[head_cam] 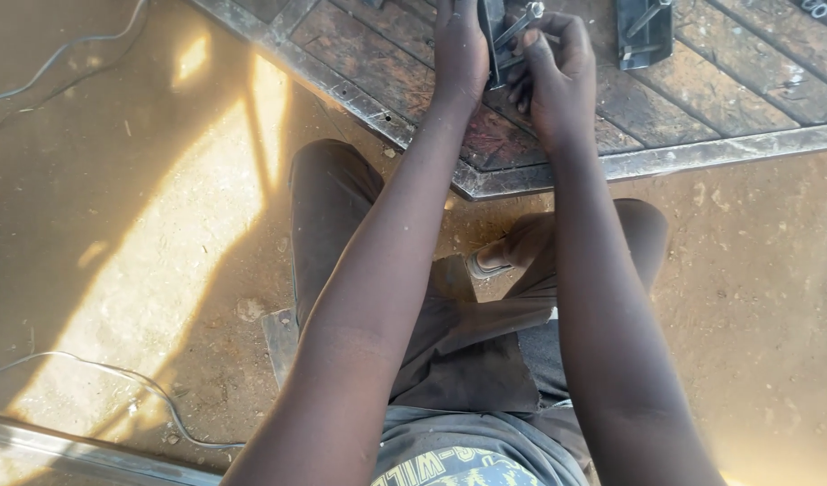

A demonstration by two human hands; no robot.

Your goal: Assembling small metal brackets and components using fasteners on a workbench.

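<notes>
Hands at panel's near edge: left grip (460, 54) pressed flat against dark bracket (492, 40), right grip (548, 76) clenched on spanner (519, 24), long axis slanting away rightward.

A single view, from a camera worn on the person's head, looks steeply down along both outstretched forearms. It faces forward and downward, over the seated person's lap and knees to the dirt floor (116, 225). The camera sits close to the body, so the arms fill the middle of the frame. The hands and a rusty metal frame (665, 162) lie at the top edge, partly cut off, apparently the farthest point seen.
</notes>
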